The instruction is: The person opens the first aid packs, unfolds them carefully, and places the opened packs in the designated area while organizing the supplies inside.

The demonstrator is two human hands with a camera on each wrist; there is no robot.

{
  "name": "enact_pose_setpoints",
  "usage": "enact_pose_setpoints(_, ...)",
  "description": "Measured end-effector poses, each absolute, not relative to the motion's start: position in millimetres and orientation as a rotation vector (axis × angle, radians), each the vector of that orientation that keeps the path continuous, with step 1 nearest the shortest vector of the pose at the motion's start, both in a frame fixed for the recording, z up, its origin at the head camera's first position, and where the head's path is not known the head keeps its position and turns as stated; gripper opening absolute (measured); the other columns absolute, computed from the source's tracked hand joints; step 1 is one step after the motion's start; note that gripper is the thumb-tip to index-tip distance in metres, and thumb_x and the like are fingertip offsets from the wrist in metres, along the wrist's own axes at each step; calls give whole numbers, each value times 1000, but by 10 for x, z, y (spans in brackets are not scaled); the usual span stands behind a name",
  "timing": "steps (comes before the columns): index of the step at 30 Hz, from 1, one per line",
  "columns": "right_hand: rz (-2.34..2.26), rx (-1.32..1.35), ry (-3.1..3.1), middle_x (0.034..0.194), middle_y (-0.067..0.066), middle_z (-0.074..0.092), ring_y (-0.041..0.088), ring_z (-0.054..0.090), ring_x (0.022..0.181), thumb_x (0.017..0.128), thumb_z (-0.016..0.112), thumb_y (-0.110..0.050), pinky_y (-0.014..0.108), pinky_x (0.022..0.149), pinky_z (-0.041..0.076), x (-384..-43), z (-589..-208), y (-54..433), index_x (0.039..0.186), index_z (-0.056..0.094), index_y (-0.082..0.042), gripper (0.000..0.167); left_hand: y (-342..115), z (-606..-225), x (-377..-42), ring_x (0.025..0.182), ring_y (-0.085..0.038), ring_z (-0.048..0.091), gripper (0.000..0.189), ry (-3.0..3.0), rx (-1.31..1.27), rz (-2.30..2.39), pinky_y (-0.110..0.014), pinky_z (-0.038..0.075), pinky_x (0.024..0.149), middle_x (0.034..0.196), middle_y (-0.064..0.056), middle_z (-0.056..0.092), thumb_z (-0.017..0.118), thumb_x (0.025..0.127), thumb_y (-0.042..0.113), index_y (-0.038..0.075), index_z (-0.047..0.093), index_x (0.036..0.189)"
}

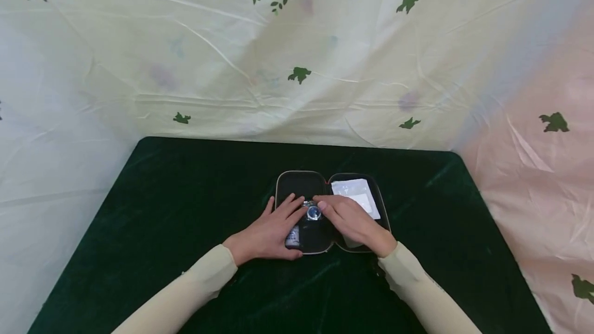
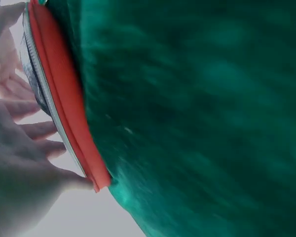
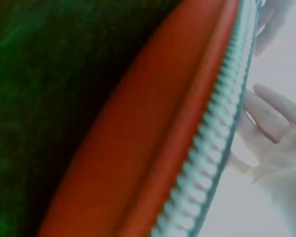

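A zip case (image 1: 310, 247) with a black inside and a red outer shell lies unfolded on the table. In its left half sits a small round item (image 1: 313, 213) with a silver rim and a bluish face, watch-like. My left hand (image 1: 269, 228) spreads over that half, thumb at the near edge and fingertips beside the round item. From the other side my right hand (image 1: 350, 218) reaches across the case, its fingers mostly straight and its thumb close to the round item. Whether either hand touches it cannot be told. Both wrist views show the red shell (image 2: 64, 94) and zip (image 3: 207, 133) edge-on.
White packets or papers (image 1: 355, 192) lie in the right half of the case. A pale printed packet (image 1: 293, 237) shows under my left hand. Dark green velvet (image 1: 199, 184) covers the table, and a patterned cloth (image 1: 223, 66) hangs behind it.
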State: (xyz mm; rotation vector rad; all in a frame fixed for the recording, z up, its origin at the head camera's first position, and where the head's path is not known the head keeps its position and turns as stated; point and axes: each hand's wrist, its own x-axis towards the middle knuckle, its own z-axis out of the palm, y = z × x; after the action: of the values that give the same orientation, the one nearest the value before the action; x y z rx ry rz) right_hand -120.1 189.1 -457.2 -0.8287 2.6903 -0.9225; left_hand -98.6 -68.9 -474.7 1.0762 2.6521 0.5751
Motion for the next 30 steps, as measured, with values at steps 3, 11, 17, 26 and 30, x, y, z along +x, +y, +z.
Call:
enact_pose_setpoints(3, -976, -779, 2716, 145, 12, 61, 32, 55, 136, 112, 32, -49, 55, 116, 38, -1190, -4556, 1911, 146, 59, -6, 61, -612, -4728, -975, 160, -30, 1, 103, 2687, 1105, 489, -71, 0, 120, 174, -9, 12, 68, 88, 69, 12, 28, 164)
enact_pose_setpoints(11, -926, -705, 2719, 133, 11, 69, 30, 63, 126, 113, 32, -48, 55, 112, 42, -1184, -4560, 1974, 142, 63, -7, 59, -484, -4729, -984, 159, -28, 9, 106, 2693, 1157, 320, -73, -7, 118, 172, -9, 19, 65, 87, 74, 9, 30, 163)
enact_pose_setpoints(17, -930, -680, 2696, 133, 9, 69, 28, 63, 124, 111, 30, -53, 54, 111, 44, -1179, -4557, 2009, 141, 64, -9, 63, -488, -4745, -1000, 157, -23, 20, 98, 2656, 1169, 388, -70, -3, 120, 170, -6, 25, 70, 88, 68, 12, 35, 162)
enact_pose_setpoints(26, -949, -638, 2678, 123, 4, 71, 20, 64, 111, 111, 32, -55, 50, 106, 49, -1199, -4563, 2024, 134, 69, -11, 62, -487, -4747, -1020, 149, -23, 39, 90, 2595, 1172, 582, -65, 8, 123, 161, -5, 44, 78, 89, 53, 14, 37, 159)
enact_pose_setpoints(30, -946, -649, 2669, 120, 3, 71, 19, 64, 108, 111, 32, -56, 50, 103, 50, -1214, -4556, 2026, 133, 70, -11, 63, -489, -4757, -1038, 146, -22, 42, 88, 2562, 1171, 636, -63, 13, 123, 156, -4, 50, 80, 89, 48, 14, 39, 158)
